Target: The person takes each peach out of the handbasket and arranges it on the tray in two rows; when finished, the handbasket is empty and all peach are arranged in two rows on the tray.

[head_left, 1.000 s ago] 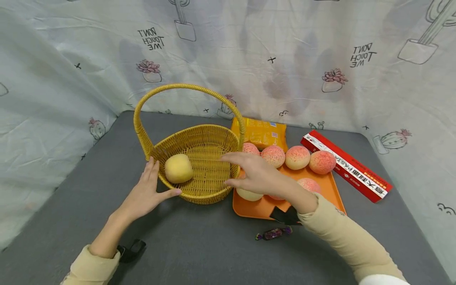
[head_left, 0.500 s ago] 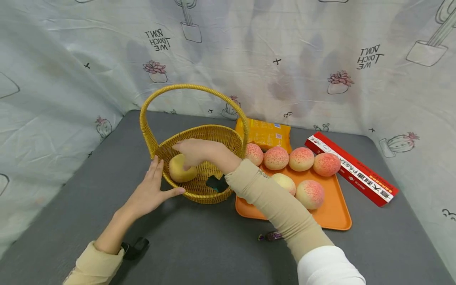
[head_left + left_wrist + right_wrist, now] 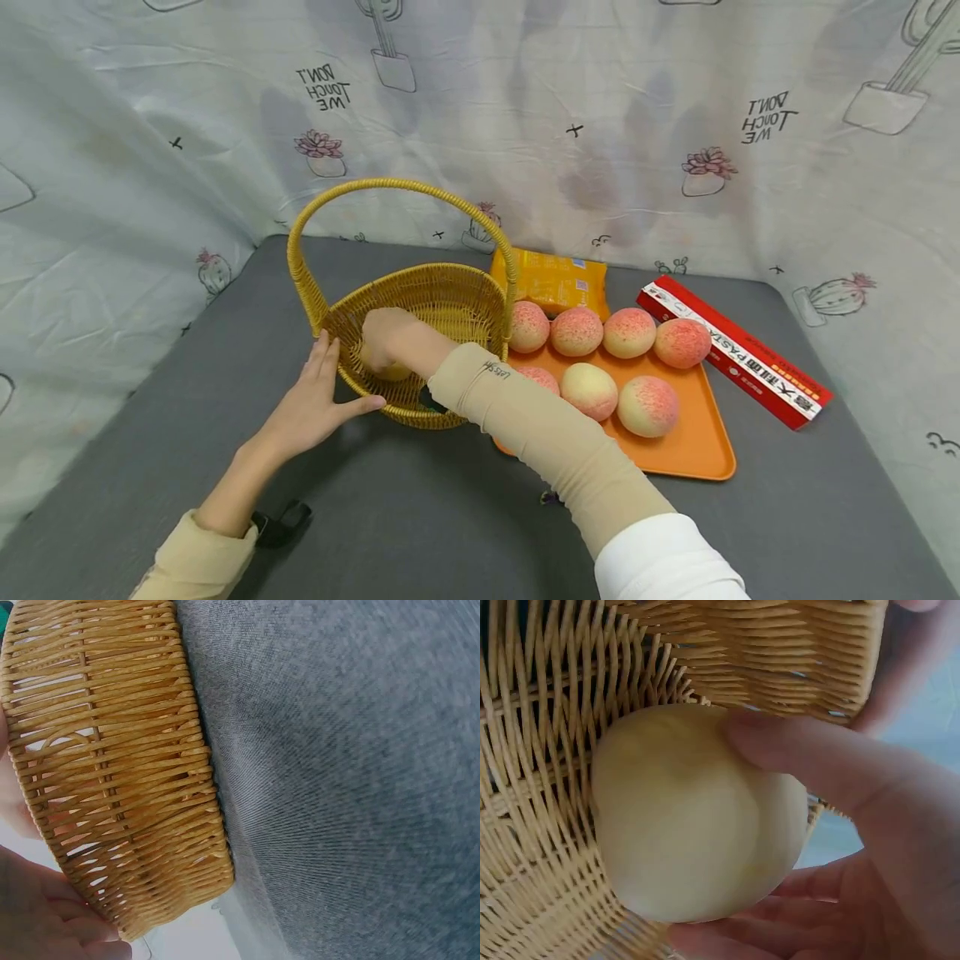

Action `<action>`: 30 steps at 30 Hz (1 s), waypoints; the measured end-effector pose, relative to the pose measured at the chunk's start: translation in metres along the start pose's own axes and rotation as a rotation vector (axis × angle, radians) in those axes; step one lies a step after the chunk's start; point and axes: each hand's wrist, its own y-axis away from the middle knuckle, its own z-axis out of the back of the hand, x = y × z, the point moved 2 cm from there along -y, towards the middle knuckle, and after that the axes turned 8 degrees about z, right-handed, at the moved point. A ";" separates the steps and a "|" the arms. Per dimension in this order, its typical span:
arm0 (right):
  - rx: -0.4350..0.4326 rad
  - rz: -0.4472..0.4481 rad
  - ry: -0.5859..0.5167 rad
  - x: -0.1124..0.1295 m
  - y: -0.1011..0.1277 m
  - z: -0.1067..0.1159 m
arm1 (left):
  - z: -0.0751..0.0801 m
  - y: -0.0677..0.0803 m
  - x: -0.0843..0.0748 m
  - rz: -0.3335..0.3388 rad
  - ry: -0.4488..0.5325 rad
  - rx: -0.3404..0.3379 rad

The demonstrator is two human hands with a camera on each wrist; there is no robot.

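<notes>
A yellow wicker basket (image 3: 420, 287) with a tall arched handle stands left of centre. My left hand (image 3: 311, 408) rests against its left front rim, fingers straight and thumb spread along the outside. Close up in the left wrist view, fingers touch the rim of the woven basket (image 3: 120, 765). Inside the basket, my right hand (image 3: 390, 335) holds a pale yellow, apple-shaped fruit (image 3: 690, 817). The right wrist view has the thumb (image 3: 802, 750) on top of the fruit and the other fingers curled beneath. From the head, that hand covers most of the fruit.
An orange tray (image 3: 701, 425) with several peaches (image 3: 576, 332) lies right of the basket, partly under my right forearm. Behind it lies an orange packet (image 3: 558, 279); a red pasta box (image 3: 735, 354) is at the right. One candy wrapper end (image 3: 550, 497) peeks out beside the sleeve.
My right hand has moved left from above the basket's right side, reached down into the basket and gripped the yellow fruit. My left hand has stayed at the rim.
</notes>
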 end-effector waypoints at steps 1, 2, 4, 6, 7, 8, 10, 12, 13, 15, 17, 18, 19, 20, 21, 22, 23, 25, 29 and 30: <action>-0.005 0.008 0.002 -0.003 0.001 0.001 | 0.000 0.000 0.000 0.001 -0.001 -0.001; -0.010 0.019 0.005 -0.007 0.002 0.001 | 0.001 0.000 0.001 0.001 -0.005 -0.004; -0.024 0.034 0.028 -0.015 0.004 0.003 | 0.002 -0.001 0.001 0.002 -0.007 -0.008; -0.056 0.054 0.047 -0.024 0.007 0.005 | 0.002 -0.001 0.000 -0.002 -0.009 -0.010; -0.069 0.062 0.046 -0.030 0.008 0.005 | 0.002 -0.001 0.000 -0.001 -0.010 -0.009; -0.088 0.069 0.041 -0.035 0.011 0.006 | 0.002 -0.002 0.000 -0.002 -0.011 -0.008; -0.137 0.093 -0.005 -0.045 0.017 0.009 | 0.001 -0.002 0.001 -0.001 -0.011 -0.002; -0.207 0.132 -0.068 -0.053 0.026 0.012 | 0.001 -0.003 0.000 -0.001 -0.012 0.000; -0.250 0.154 -0.098 -0.056 0.031 0.014 | 0.001 -0.003 0.000 -0.001 -0.013 0.001; -0.323 0.197 -0.161 -0.061 0.043 0.017 | 0.001 -0.003 0.000 -0.003 -0.014 0.001; -0.395 0.237 -0.203 -0.064 0.055 0.017 | 0.001 -0.003 -0.001 -0.004 -0.015 -0.001; -0.432 0.252 -0.224 -0.064 0.061 0.017 | 0.001 -0.003 -0.001 -0.004 -0.015 -0.002; -0.465 0.265 -0.254 -0.065 0.068 0.016 | 0.002 -0.003 -0.001 -0.005 -0.015 -0.004; -0.496 0.276 -0.279 -0.065 0.076 0.014 | 0.002 -0.003 -0.001 -0.005 -0.014 -0.004; -0.528 0.290 -0.308 -0.066 0.083 0.012 | 0.002 -0.003 -0.001 -0.005 -0.013 -0.004; -0.559 0.303 -0.342 -0.066 0.091 0.009 | 0.002 -0.003 -0.001 -0.006 -0.013 -0.006; -0.590 0.316 -0.380 -0.066 0.098 0.007 | 0.002 -0.003 -0.001 -0.007 -0.013 -0.008; -0.635 0.340 -0.455 -0.067 0.113 0.001 | 0.001 -0.003 -0.001 -0.008 -0.013 -0.010; -0.707 0.354 -0.583 -0.073 0.146 -0.010 | 0.000 -0.002 0.000 -0.012 -0.016 -0.013; -0.719 0.350 -0.612 -0.076 0.154 -0.013 | 0.000 -0.001 0.000 -0.014 -0.017 -0.014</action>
